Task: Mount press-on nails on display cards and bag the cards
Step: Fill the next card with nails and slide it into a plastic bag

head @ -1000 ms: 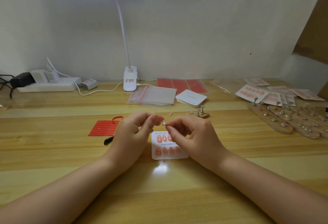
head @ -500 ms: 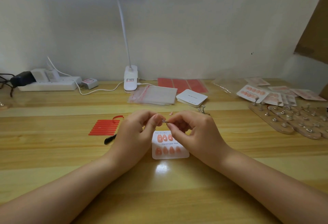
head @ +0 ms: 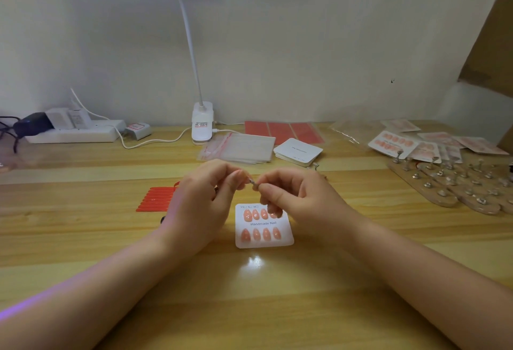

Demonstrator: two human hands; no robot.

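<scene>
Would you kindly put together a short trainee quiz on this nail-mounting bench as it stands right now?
1. True or false: the white "Handmade Nail" display card lies flat on the wooden table.
2. What lies directly behind the card?
A. stack of clear zip bags
B. white power strip
C. wooden boards with metal nail stands
3. What do the left hand and right hand hold between them?

Key:
1. True
2. A
3. A small metal piece, pinched at the fingertips.

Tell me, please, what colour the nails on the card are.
Peachy pink nails on a white card, in the head view.
</scene>
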